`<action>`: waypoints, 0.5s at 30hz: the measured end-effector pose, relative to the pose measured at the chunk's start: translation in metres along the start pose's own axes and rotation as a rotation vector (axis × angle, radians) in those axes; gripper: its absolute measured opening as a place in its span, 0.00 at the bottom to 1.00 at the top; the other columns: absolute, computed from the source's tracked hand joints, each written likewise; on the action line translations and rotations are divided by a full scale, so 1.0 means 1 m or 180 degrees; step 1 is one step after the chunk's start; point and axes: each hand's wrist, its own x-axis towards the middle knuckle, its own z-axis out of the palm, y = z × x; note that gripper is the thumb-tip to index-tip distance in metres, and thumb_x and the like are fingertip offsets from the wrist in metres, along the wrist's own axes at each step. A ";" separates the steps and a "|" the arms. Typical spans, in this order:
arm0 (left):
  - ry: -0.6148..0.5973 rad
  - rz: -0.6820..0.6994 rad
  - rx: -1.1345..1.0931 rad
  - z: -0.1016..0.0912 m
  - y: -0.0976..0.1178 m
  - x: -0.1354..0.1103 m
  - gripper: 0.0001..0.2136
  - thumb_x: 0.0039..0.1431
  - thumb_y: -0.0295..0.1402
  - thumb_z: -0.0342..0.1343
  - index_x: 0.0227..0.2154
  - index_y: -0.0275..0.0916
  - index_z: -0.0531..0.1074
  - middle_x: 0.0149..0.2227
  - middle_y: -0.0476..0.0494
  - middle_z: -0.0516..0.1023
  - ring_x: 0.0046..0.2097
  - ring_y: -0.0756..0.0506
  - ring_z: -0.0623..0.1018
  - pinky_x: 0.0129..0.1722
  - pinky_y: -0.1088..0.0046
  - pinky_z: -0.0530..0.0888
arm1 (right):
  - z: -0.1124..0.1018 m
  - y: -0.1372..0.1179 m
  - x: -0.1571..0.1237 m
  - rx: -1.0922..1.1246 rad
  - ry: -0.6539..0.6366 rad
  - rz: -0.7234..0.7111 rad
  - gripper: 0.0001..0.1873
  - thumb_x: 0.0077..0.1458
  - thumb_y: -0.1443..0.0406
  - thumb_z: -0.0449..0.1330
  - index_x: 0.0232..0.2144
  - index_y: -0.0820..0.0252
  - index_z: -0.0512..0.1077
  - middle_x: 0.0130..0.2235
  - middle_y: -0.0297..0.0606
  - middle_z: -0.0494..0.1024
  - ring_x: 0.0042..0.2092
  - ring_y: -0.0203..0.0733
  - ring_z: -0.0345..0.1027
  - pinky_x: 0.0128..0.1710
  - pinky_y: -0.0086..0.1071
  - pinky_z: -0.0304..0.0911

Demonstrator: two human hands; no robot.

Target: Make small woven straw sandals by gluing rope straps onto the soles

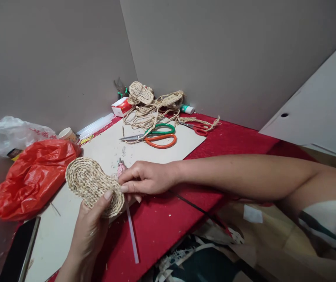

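Note:
My left hand (90, 227) grips a woven straw shoe sole (93, 181), thumb on top and fingers hidden underneath. The thumb and fingers of my right hand (146, 178) are closed at the sole's right edge. Just behind those fingers, a pink glue gun (121, 168) lies partly covered, its dark tip pointing away from me. A translucent glue stick (132, 235) extends toward me below my right hand, and a black cord (193, 203) runs off to the right.
Scissors with green and orange handles (160, 135) lie behind my hands. Beyond are braided straw cord (147, 115), red-handled scissors (201, 128) and pliers (121, 91). A red plastic bag (35, 176), paper cup (68, 134) and phone (18, 250) stand left. Grey walls enclose the red-covered table (162, 235).

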 end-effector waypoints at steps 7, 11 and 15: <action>0.0075 0.0190 0.0167 -0.002 -0.002 -0.005 0.19 0.49 0.32 0.65 0.46 0.40 0.76 0.38 0.45 0.79 0.38 0.45 0.78 0.39 0.70 0.75 | 0.000 0.000 0.001 0.0247 0.0106 0.0082 0.14 0.61 0.60 0.53 0.28 0.66 0.65 0.23 0.30 0.65 0.22 0.27 0.60 0.24 0.21 0.59; -0.0029 0.0199 0.0226 -0.003 -0.004 -0.006 0.17 0.50 0.32 0.64 0.45 0.39 0.76 0.40 0.42 0.79 0.40 0.44 0.78 0.40 0.69 0.75 | 0.002 0.004 0.001 0.0386 0.0096 -0.0024 0.13 0.61 0.62 0.53 0.27 0.66 0.65 0.24 0.32 0.67 0.22 0.27 0.60 0.25 0.22 0.62; 0.0056 0.0295 0.0305 0.000 -0.006 -0.004 0.14 0.49 0.32 0.65 0.40 0.38 0.77 0.36 0.43 0.79 0.39 0.44 0.78 0.40 0.69 0.75 | 0.004 0.008 0.002 0.0562 0.0064 0.0106 0.15 0.61 0.62 0.53 0.26 0.67 0.65 0.24 0.33 0.70 0.22 0.26 0.62 0.23 0.21 0.61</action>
